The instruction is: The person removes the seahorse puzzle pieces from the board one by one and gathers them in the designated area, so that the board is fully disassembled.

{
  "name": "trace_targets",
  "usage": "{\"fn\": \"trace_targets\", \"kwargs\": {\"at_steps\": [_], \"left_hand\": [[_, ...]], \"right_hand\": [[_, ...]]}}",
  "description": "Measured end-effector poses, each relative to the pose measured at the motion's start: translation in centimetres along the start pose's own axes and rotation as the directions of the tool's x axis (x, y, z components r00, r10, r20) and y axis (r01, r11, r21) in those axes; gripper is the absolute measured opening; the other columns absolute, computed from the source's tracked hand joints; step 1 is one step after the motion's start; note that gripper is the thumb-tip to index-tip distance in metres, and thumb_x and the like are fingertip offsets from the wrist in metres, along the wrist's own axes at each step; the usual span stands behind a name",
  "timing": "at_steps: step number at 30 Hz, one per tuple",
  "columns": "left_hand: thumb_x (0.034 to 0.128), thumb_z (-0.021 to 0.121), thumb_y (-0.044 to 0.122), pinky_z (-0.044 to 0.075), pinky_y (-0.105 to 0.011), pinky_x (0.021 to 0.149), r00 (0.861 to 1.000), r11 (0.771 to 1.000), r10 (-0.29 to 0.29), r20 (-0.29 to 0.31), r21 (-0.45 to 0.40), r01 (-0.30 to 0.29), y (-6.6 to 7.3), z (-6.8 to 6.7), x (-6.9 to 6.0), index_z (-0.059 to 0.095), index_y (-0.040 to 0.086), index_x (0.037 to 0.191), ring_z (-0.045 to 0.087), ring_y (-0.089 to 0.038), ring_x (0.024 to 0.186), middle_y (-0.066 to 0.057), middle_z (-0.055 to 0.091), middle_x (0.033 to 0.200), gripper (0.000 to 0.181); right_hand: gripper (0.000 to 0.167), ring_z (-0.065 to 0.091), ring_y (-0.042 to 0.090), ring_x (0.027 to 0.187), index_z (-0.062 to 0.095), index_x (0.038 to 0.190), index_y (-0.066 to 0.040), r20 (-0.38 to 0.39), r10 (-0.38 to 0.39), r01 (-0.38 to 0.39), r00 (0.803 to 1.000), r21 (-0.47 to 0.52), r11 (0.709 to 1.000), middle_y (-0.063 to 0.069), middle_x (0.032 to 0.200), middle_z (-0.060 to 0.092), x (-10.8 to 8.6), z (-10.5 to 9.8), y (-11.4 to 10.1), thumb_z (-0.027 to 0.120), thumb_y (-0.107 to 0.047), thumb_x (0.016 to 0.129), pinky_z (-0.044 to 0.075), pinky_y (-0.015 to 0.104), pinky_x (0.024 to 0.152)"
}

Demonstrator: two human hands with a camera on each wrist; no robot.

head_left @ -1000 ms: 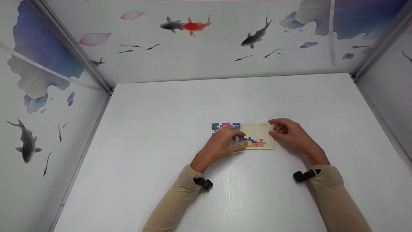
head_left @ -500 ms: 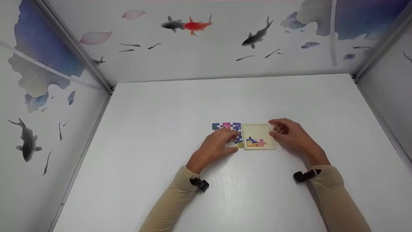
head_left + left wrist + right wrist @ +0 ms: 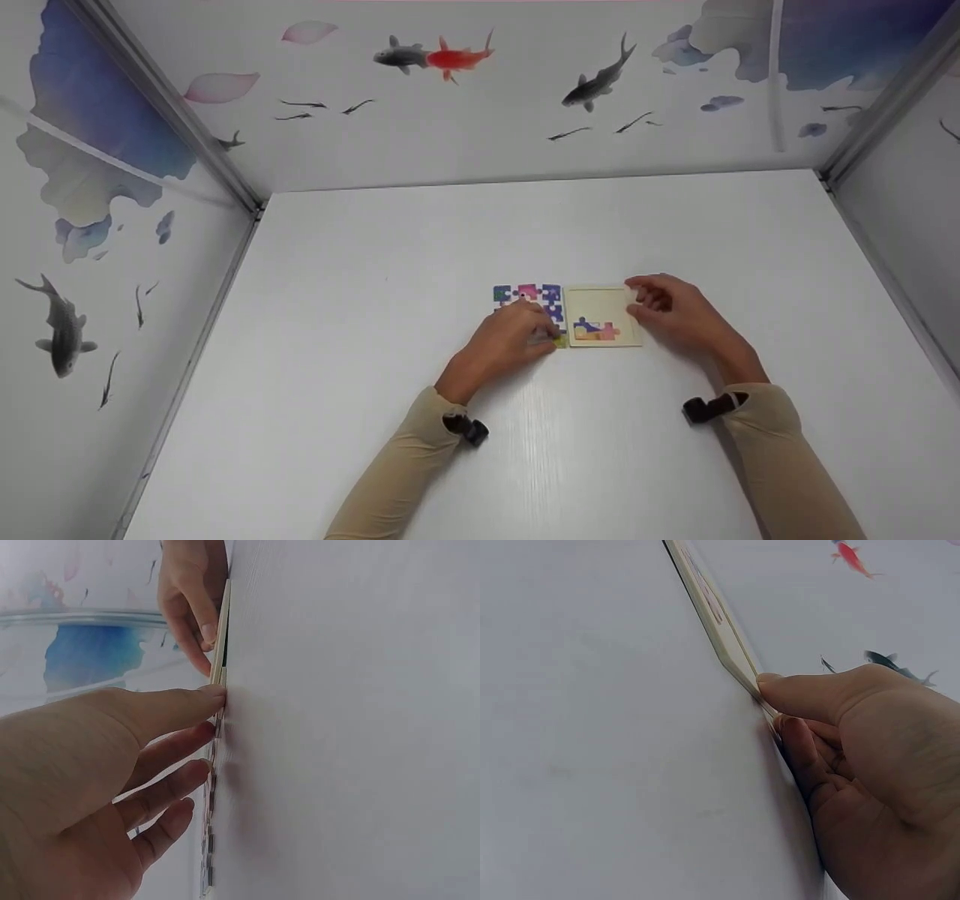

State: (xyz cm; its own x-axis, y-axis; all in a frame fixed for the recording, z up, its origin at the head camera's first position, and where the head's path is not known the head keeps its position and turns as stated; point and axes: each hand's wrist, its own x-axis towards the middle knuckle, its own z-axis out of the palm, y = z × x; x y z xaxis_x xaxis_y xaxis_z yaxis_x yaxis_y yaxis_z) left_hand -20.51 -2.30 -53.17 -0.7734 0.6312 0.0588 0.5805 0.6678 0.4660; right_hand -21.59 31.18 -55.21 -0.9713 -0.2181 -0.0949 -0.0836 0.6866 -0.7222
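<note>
A square wooden puzzle tray [image 3: 592, 304] lies on the table in the head view, with a few coloured puzzle pieces [image 3: 596, 330] along its bottom edge. Directly left of it is a block of loose purple, pink and green puzzle pieces [image 3: 553, 294], partly hidden by my left hand [image 3: 499, 337]. That hand's thumb and index finger pinch a yellow-green puzzle piece [image 3: 560, 342] at the block's lower right corner; the other fingers stay loosely bent. My right hand [image 3: 679, 313] grips the tray's right edge between thumb [image 3: 776, 690] and curled fingers.
The white tabletop [image 3: 375, 247] stretches around the puzzle. Walls with painted fish [image 3: 457, 60] enclose it at the back and sides. A black wrist camera [image 3: 472, 431] is strapped to the left wrist, another camera [image 3: 701, 411] to the right.
My left hand has moved left from over the tray's lower left corner to the loose pieces, and the yellow-green piece is now beside the tray. The right hand stays on the tray's edge.
</note>
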Motion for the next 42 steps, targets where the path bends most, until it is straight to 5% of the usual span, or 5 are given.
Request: {"fn": "trace_targets", "kwargs": {"at_steps": [9, 19, 42], "left_hand": [[0.0982, 0.082, 0.037, 0.055, -0.034, 0.108, 0.998, 0.998, 0.044, -0.035, 0.054, -0.042, 0.9, 0.4, 1.4, 0.084, 0.019, 0.115, 0.069, -0.017, 0.121, 0.003, 0.078, 0.119, 0.025], [0.1025, 0.078, 0.027, 0.054, -0.026, 0.103, 0.997, 0.993, 0.079, -0.021, -0.090, -0.080, 2.9, 1.7, 4.4, 0.079, 0.013, 0.122, 0.068, -0.014, 0.113, 0.001, 0.077, 0.119, 0.024], [0.1093, 0.066, 0.016, 0.052, -0.018, 0.104, 0.999, 0.987, -0.024, 0.037, -0.159, 0.030, 4.8, 2.9, 4.2, 0.073, 0.012, 0.135, 0.062, -0.011, 0.118, -0.003, 0.063, 0.129, 0.027]], "right_hand": [[0.051, 0.057, 0.023, 0.105, 0.060, 0.153, -0.013, -0.002, -0.045, 0.045, 0.999, -0.007, 0.999, 0.008, 0.121, 0.064, 0.2, 0.0, 0.2, 0.071, -0.031, 0.107, 0.045, 0.016, 0.088], [0.050, 0.060, 0.020, 0.102, 0.062, 0.151, -0.012, -0.011, -0.087, 0.087, 0.996, -0.001, 0.996, 0.008, 0.121, 0.066, 0.3, 0.0, 0.3, 0.073, -0.030, 0.106, 0.047, 0.015, 0.087], [0.049, 0.061, 0.022, 0.103, 0.062, 0.151, -0.014, -0.020, -0.056, 0.057, 0.998, 0.018, 0.998, 0.009, 0.119, 0.067, 0.3, -0.2, 0.3, 0.073, -0.029, 0.105, 0.048, 0.013, 0.087]]}}
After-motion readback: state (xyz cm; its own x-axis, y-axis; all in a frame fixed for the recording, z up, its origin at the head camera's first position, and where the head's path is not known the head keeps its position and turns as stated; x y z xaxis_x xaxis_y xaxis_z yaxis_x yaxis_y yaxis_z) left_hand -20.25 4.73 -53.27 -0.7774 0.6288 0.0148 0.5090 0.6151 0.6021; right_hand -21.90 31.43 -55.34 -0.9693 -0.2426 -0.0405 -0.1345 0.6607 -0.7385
